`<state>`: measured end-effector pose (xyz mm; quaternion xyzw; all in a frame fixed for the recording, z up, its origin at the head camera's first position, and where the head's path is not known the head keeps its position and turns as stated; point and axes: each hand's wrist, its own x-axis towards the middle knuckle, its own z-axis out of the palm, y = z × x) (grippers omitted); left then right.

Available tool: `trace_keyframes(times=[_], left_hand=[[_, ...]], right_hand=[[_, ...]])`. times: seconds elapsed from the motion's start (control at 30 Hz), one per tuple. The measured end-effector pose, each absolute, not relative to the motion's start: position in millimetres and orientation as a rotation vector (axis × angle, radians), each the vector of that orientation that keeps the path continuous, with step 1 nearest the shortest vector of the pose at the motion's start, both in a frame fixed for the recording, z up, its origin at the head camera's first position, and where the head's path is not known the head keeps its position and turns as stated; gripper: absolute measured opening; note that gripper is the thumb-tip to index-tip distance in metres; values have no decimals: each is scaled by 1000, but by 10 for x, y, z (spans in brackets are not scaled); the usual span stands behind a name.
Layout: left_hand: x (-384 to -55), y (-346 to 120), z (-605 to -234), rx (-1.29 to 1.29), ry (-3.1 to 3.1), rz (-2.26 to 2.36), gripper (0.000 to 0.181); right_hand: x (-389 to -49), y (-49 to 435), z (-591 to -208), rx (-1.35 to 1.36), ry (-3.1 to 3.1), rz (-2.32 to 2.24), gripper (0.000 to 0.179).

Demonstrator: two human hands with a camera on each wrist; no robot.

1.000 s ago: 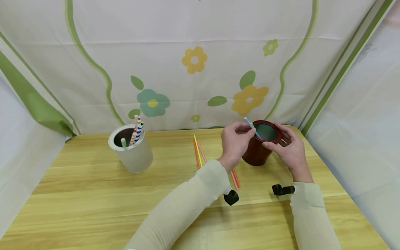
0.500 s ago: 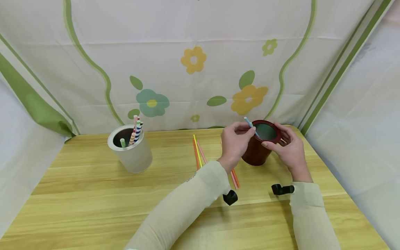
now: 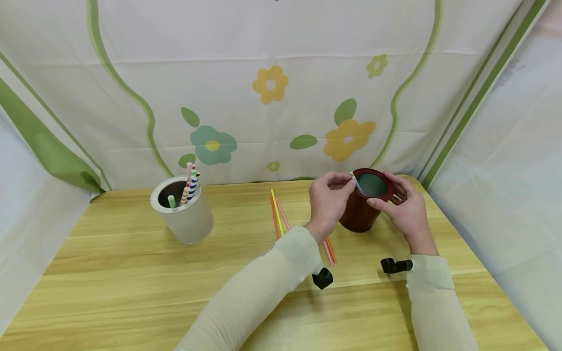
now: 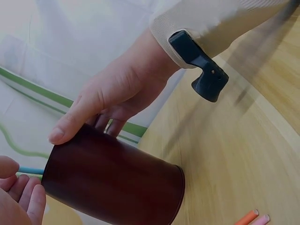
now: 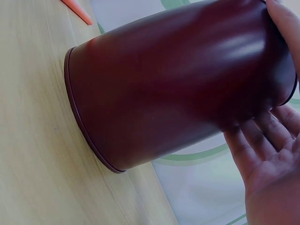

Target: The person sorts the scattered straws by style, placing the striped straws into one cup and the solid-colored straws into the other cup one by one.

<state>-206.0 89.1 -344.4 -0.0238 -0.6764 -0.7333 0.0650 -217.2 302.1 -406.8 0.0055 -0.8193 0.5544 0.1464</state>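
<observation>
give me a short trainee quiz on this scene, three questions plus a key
1. Multiple choice: what does the left hand pinch at the rim of the dark red cup?
a) a spoon
b) a blue straw
c) a toothbrush

2. True or false: the right hand holds the dark red cup.

3. Fill in the blank: the yellow straw lies on the ____.

Key: 1. b; 2. true; 3. table

The head view is bright, the wrist views dimmer, the right showing glare on the cup (image 5: 178, 89).
</observation>
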Motion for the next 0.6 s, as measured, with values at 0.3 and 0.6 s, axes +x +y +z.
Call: trace_keyframes(times=[0.3,0.6], left_hand=[[-2055,823,-3444,-55,-2007,-2250,7],[-2039,570,-3543,-93,-2063,-2203,11]], right_hand=[[-2165,3019,-4058,9,-2361,1584,83],[-2182,3021,-4077,22,-2335,1602,83]])
